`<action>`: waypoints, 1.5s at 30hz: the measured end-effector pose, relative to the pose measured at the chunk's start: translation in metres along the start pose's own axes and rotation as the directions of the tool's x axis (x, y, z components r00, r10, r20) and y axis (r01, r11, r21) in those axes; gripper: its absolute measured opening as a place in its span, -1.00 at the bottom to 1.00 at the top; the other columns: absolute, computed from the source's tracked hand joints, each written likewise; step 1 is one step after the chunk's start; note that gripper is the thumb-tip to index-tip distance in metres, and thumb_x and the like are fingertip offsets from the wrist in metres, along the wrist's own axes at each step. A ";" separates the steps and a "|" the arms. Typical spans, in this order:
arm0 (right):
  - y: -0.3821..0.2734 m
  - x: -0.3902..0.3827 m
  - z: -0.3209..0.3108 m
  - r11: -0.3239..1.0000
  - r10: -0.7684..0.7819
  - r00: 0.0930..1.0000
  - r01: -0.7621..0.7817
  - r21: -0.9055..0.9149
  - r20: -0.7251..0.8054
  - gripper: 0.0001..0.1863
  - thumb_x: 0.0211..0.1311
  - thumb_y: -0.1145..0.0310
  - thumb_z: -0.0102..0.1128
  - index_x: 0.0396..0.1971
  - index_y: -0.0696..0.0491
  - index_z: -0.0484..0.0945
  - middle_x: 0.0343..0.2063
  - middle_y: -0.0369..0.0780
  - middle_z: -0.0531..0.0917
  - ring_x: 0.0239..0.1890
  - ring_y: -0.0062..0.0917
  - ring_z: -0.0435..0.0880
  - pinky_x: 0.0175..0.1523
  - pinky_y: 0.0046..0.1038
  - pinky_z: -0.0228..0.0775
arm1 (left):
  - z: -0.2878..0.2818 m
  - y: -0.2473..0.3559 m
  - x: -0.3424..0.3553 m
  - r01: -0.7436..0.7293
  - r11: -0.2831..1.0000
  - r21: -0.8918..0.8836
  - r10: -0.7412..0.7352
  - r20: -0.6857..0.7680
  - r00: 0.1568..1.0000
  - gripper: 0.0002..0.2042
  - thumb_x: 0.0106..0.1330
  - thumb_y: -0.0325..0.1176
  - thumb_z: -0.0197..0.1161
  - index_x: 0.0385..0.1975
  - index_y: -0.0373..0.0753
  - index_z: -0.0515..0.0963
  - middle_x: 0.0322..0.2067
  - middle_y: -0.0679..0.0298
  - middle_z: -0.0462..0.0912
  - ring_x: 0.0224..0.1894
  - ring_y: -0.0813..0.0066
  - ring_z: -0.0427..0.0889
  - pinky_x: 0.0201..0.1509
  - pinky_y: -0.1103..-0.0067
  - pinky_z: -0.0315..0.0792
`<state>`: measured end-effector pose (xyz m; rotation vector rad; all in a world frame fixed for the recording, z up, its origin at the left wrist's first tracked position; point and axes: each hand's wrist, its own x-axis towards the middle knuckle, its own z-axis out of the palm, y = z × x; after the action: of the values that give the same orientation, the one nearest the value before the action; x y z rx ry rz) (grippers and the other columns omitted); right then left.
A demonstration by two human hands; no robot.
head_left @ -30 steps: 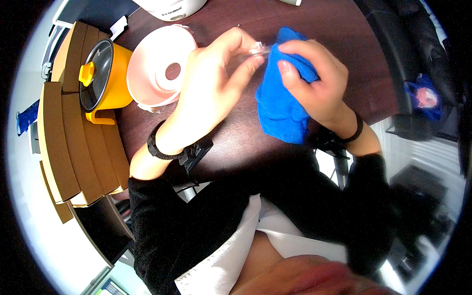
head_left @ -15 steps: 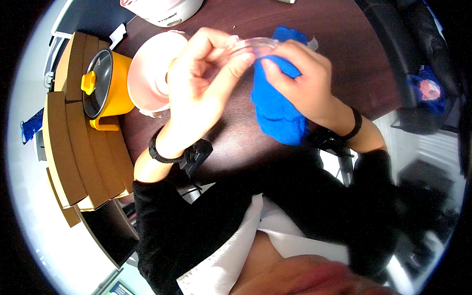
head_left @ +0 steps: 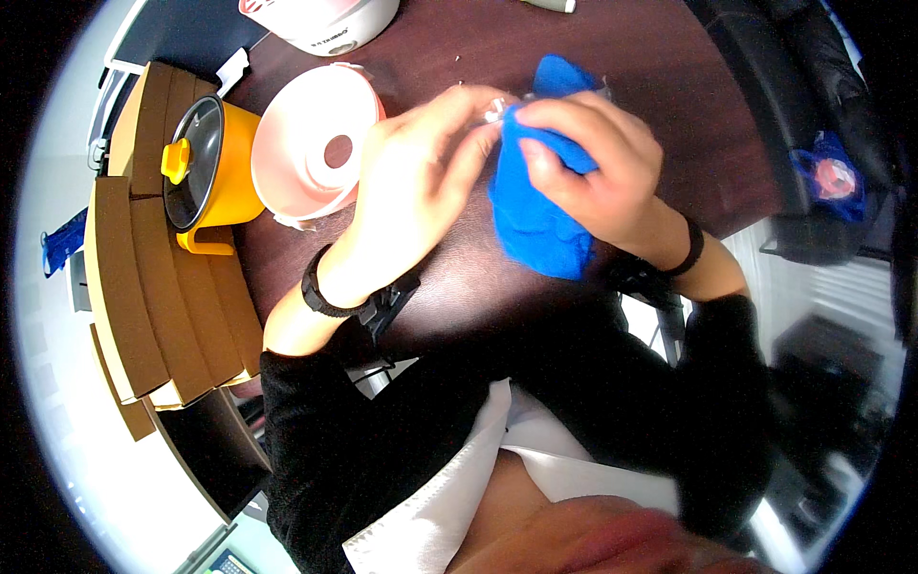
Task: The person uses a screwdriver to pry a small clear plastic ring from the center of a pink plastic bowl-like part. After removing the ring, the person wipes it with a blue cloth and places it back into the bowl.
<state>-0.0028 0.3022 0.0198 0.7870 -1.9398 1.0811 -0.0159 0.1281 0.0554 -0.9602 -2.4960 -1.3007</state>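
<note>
Between thumb and fingers, my left hand (head_left: 411, 177) pinches a small clear plastic piece (head_left: 494, 111), most of which is hidden by the fingers and cloth. My right hand (head_left: 612, 163) is closed round a bunched blue cloth (head_left: 540, 230) and presses it against the right end of that piece. The cloth hangs down below the fingers, and one corner sticks up behind them. Both hands meet above the dark table. Just left of my left hand lies a pale pink, funnel-like plastic part (head_left: 287, 143) with a round hole, partly covered by the hand.
At the left stands a yellow pot (head_left: 239, 163) with a dark lid and yellow knob, beside stacked brown cardboard boxes (head_left: 158, 297). A white appliance (head_left: 330, 29) is at the far edge of the dark brown table (head_left: 708, 134). A black chair (head_left: 755, 77) is at the right.
My hands have come closer together, and the clear curved piece that showed between them is now mostly covered by the cloth and fingers. My left hand moved right, uncovering the pink part's hole.
</note>
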 end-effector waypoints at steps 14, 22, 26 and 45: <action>0.000 0.000 -0.002 0.999 0.035 0.999 -0.035 -0.039 0.006 -0.80 -0.14 0.50 0.27 -0.41 0.05 0.54 -0.58 -0.24 0.56 -0.60 -0.40 0.54 -0.52 -0.47 0.37 | -0.004 0.003 -0.001 -0.134 0.968 0.212 0.130 0.034 0.991 -0.84 0.08 -0.58 0.15 -0.31 -0.31 0.51 -0.56 0.09 0.56 -0.53 0.24 0.59 -0.47 0.52 0.44; 0.002 0.002 -0.003 0.997 0.066 0.997 -0.067 -0.036 -0.025 -0.78 -0.14 0.58 0.23 -0.39 0.09 0.51 -0.56 -0.20 0.56 -0.56 -0.36 0.55 -0.49 -0.44 0.37 | -0.004 0.002 -0.001 -0.126 0.978 0.167 0.130 -0.012 0.991 -0.84 0.09 -0.57 0.17 -0.32 -0.31 0.52 -0.53 0.09 0.58 -0.51 0.27 0.62 -0.46 0.54 0.45; 0.003 0.001 -0.003 0.996 0.092 0.996 -0.092 -0.019 -0.023 -0.78 -0.13 0.59 0.23 -0.39 0.10 0.51 -0.55 -0.20 0.56 -0.55 -0.36 0.56 -0.48 -0.44 0.38 | -0.001 0.000 -0.001 -0.078 0.991 0.107 0.084 -0.051 0.995 -0.86 0.11 -0.56 0.18 -0.31 -0.32 0.54 -0.48 0.09 0.62 -0.45 0.34 0.66 -0.38 0.60 0.49; 0.007 -0.004 0.002 0.928 0.343 0.938 -0.331 0.169 -0.048 -0.83 -0.09 0.52 0.24 -0.40 0.13 0.55 -0.48 -0.15 0.62 -0.43 -0.43 0.64 -0.34 -0.50 0.43 | 0.003 -0.002 0.005 0.096 0.861 -0.500 -0.121 -0.017 0.993 -0.80 0.08 -0.61 0.19 -0.26 -0.34 0.47 -0.29 0.25 0.59 -0.20 0.60 0.54 -0.06 0.68 0.38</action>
<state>-0.0065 0.3042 0.0129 0.4924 -1.9862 1.4647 -0.0206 0.1321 0.0539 -0.8657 -2.2403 -2.0454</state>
